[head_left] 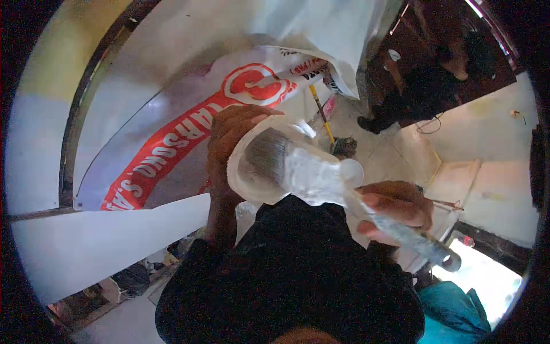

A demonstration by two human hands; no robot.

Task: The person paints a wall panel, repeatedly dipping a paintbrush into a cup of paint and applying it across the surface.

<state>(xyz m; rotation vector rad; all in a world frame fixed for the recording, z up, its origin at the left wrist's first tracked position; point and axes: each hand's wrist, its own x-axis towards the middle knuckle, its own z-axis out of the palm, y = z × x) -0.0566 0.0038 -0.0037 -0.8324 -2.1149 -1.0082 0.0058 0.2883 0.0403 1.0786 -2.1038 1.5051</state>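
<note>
A wide, flat paintbrush [312, 175] crosses the middle of the view, its ferrule and lower handle coated white. My right hand [398, 209] is closed around the handle, whose holed end points to the lower right. The grey bristles rest over or inside the mouth of a white plastic tub [234, 175]; whether they touch its wall I cannot tell. My left hand [226, 135] grips the tub's far left side, fingers curled around it. The tub's contents are mostly hidden behind the brush.
A white sheet with a red printed band [177, 140] hangs at the left, near a dark frame strip [74, 114]. A yellow-handled broom [323, 117] stands beyond my hands. At upper right sits a person in dark clothes [427, 86]. Teal cloth [452, 309] lies lower right.
</note>
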